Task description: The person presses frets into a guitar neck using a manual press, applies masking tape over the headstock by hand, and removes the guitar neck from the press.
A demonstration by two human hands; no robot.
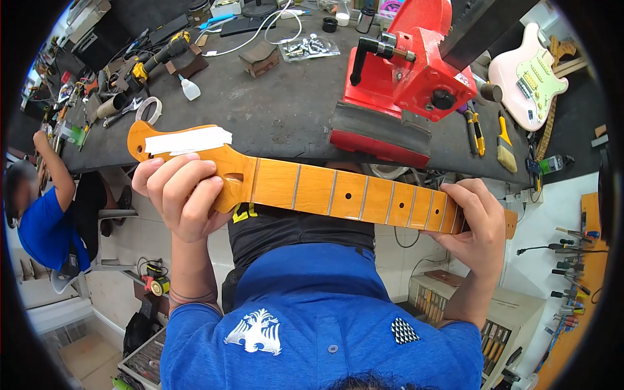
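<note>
A glossy orange-brown guitar neck (315,188) with metal frets and black dots lies across the view in front of my body. White tape (185,141) covers part of its headstock at the left. My left hand (184,194) is closed round the headstock, fingers over its front near the tape. Toward the heel end, my right hand (474,221) grips the neck, with fingertips at its upper edge and the thumb at the lower edge. The neck's far right end shows beyond that hand.
A red vise (416,84) stands at the bench's front edge (292,156). Behind are a drill (156,58), a white bottle (190,88) and a bag of metal parts (311,47). A pink guitar (528,78) and brush (505,144) lie right. Another person (49,221) sits left.
</note>
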